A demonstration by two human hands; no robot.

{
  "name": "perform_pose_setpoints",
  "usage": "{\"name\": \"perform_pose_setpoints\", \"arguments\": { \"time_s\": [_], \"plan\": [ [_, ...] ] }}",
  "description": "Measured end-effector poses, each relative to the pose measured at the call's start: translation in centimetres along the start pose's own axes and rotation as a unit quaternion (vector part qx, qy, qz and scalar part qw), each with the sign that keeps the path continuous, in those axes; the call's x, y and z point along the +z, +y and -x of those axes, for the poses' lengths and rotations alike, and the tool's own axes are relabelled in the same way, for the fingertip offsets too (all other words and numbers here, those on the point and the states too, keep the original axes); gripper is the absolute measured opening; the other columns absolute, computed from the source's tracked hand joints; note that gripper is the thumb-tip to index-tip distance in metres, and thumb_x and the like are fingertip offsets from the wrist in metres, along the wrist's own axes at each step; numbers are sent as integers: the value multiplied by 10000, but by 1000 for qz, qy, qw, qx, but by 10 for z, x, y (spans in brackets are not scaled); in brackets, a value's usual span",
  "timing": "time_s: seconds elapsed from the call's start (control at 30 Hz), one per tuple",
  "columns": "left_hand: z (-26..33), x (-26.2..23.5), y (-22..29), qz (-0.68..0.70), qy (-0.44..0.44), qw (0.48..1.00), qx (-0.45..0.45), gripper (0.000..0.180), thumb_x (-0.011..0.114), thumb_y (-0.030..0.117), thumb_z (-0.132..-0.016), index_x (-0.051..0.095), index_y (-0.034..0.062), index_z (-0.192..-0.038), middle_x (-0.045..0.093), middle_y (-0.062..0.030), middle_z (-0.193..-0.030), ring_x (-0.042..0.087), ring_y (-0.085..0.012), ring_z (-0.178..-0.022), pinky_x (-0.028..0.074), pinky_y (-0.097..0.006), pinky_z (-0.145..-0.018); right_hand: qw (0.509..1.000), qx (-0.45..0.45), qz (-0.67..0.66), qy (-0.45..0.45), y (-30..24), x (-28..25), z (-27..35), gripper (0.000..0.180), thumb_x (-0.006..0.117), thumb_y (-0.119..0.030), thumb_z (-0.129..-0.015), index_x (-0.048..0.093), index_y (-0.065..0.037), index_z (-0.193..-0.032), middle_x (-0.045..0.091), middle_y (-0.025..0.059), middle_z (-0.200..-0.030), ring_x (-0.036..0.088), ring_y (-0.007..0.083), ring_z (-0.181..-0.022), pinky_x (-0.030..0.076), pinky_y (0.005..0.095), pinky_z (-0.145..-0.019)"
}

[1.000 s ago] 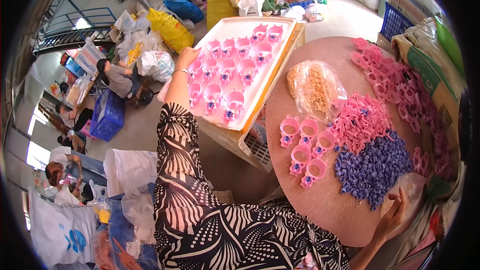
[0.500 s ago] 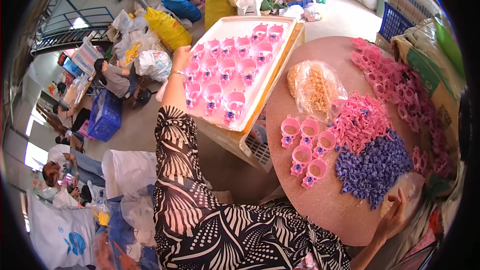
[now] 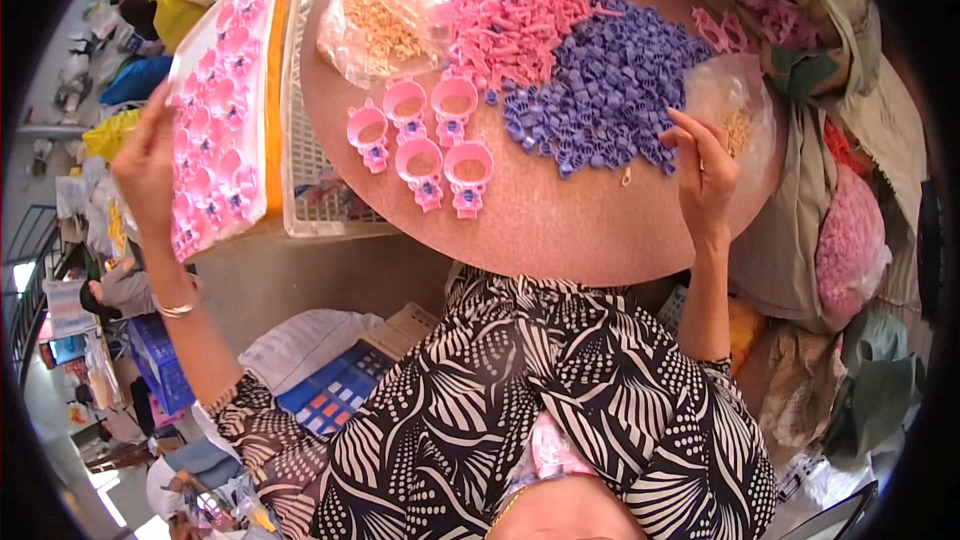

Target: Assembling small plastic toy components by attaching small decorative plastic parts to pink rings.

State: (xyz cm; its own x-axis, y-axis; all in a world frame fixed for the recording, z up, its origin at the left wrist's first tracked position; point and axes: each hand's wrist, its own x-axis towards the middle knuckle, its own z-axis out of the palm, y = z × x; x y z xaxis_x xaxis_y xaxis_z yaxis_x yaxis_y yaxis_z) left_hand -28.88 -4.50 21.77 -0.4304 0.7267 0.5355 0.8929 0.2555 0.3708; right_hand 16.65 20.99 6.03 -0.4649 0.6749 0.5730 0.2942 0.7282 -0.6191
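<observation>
My left hand [image 3: 145, 165] is at the outer edge of a white tray [image 3: 188, 58], its fingers closed against the rim and partly hidden. Rows of pink toy watch-like rings [image 3: 225, 90] with small blue pieces on them fill this tray. Over the right edge of a heap of small blue plastic parts [image 3: 610, 85] hovers my right hand [image 3: 708, 175], fingers bent and apart, holding nothing I can see. Several pink rings with blue pieces [image 3: 418, 160] lie at the front left of the round table [image 3: 560, 230]. A tiny gold-coloured hook [image 3: 627, 177] lies below the blue heap.
Behind are a heap of pink strap-like parts [image 3: 520, 15] and a clear bag of tan pieces [image 3: 385, 25]. Another clear bag [image 3: 735, 105] lies by my right hand. The tray rests on a pale plastic crate [image 3: 305, 155]. Sacks [image 3: 850, 230] crowd the right side.
My view has swung right and down toward the table, so the tray now appears at the left edge. My right hand has moved from the clear bag to the blue heap's edge.
</observation>
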Motion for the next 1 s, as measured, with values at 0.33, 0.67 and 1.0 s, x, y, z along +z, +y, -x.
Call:
{"name": "perform_pose_setpoints", "arguments": {
  "time_s": [0.33, 0.67, 1.0],
  "plan": [
    [176, 183, 138, 12, -36, 996, 87, 444, 737, 111, -745, 596, -29, -1143, 633, -181, -1107, 601, -325, -1054, 416, -457, -1007, 996, -65, 41, -44, -1, 20, 13, 221, 611, 42, -825, 689, -50, -1010, 669, 58, -750, 627, 179, -713, 468, 333, -846],
    [213, 223, 155, -20, 1, 1000, 0, 664, 759, 191, -728, 484, -105, -1255, 495, -235, -1315, 424, -377, -1283, 296, -508, -1091, 994, -54, 3, -99, -18, 35, 5, 201, 644, 6, -804, 692, -69, -985, 672, 59, -813, 614, 199, -786, 444, 351, -864],
    [210, 238, 159, 34, 15, 999, -32, 595, 747, 122, -753, 500, -95, -1249, 559, -221, -1248, 465, -384, -1249, 297, -515, -1085, 985, -23, 167, -18, -1, 30, 30, 147, 640, -42, -762, 681, -96, -893, 655, 41, -867, 595, 219, -838, 407, 347, -779]
  ]
}}
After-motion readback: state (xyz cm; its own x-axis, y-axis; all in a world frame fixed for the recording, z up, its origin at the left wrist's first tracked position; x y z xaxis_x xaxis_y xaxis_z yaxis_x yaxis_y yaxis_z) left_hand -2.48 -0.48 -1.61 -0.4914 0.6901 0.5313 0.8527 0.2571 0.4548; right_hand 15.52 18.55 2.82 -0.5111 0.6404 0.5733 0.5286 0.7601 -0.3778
